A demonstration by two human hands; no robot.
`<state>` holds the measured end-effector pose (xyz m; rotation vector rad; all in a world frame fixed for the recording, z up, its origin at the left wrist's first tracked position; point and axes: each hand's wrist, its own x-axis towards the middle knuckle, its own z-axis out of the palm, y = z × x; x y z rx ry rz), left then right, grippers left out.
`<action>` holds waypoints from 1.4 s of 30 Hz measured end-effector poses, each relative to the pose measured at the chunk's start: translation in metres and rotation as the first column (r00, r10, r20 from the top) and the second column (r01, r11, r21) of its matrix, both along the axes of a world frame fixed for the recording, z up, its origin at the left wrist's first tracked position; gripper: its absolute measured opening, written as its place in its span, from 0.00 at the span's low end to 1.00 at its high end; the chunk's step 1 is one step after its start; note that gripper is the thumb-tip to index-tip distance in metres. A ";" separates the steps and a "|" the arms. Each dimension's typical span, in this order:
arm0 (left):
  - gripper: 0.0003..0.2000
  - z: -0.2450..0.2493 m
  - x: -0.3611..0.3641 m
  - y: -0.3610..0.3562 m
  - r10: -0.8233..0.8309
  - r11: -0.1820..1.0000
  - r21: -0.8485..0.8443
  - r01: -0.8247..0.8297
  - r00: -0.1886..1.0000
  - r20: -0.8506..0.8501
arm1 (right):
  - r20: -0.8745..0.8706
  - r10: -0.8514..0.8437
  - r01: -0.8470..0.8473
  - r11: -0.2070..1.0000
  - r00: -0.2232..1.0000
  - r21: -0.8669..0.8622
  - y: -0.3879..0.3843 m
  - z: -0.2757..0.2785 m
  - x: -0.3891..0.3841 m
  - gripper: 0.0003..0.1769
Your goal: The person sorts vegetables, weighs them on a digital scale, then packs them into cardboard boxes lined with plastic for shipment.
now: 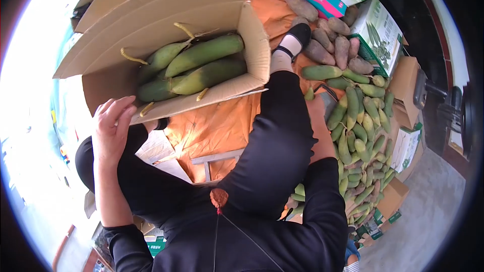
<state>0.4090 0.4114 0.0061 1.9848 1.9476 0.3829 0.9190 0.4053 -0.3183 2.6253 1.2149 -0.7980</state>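
Observation:
An open cardboard box (pixel 259 45) stands in front of me with several large green radishes (pixel 209 53) in it. Yellow rope handles (pixel 132 56) show at its sides. At the near left corner of the box is my left hand (pixel 113 123), its fingers stretched toward the rim and nothing in them. My right hand (pixel 316 108) reaches down past my right knee, beside the heap of green radishes (pixel 360 116). A small green tip and a dark looped thing show at its far end. Its fingers are mostly hidden, and I cannot tell what they hold.
Reddish, soil-covered roots (pixel 325 43) lie beyond the green heap. Printed cartons (pixel 375 38) stand at the upper right, and more cardboard (pixel 406 88) lines the right side. Orange sheeting (pixel 212 128) covers the floor. A wooden frame (pixel 206 163) lies between my legs.

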 end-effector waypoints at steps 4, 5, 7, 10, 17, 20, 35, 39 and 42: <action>0.07 0.002 -0.002 -0.001 -0.029 0.999 0.027 0.029 0.999 0.019 | -0.078 0.016 -0.010 0.997 0.997 0.078 -0.014 0.022 -0.004 0.28; 0.07 0.003 -0.003 -0.001 -0.022 0.999 0.033 0.022 1.000 0.021 | -0.088 0.001 0.007 0.995 0.996 0.095 -0.020 0.026 -0.003 0.28; 0.08 0.003 -0.004 -0.003 -0.014 0.999 0.038 0.012 1.000 0.028 | -0.116 0.000 0.022 0.983 0.993 0.181 -0.037 0.035 -0.003 0.28; 0.08 0.004 -0.006 -0.005 -0.019 0.999 0.042 0.018 0.999 0.037 | -0.307 0.008 0.141 0.876 0.952 0.461 -0.084 0.006 0.039 0.26; 0.09 0.004 -0.013 -0.012 -0.072 0.995 -0.063 0.073 0.997 0.022 | -0.690 -0.159 0.646 0.542 0.707 0.537 -0.088 0.152 0.005 0.21; 0.09 0.003 -0.018 -0.015 -0.098 0.994 -0.042 0.099 0.995 0.028 | -0.665 0.094 0.576 0.420 0.741 0.702 -0.059 0.224 -0.013 0.22; 0.09 -0.002 -0.028 -0.020 -0.141 0.990 -0.011 0.144 0.982 0.123 | -0.752 0.631 0.538 0.573 0.192 0.618 0.053 0.372 -0.244 0.20; 0.08 -0.002 -0.027 -0.020 -0.160 0.987 -0.017 0.162 0.983 0.087 | -0.825 0.548 0.456 0.703 0.140 0.545 0.062 0.338 -0.306 0.21; 0.09 -0.002 -0.028 -0.021 -0.146 0.988 -0.043 0.151 0.984 0.101 | -0.860 0.436 0.388 0.768 0.265 0.509 0.066 0.317 -0.335 0.27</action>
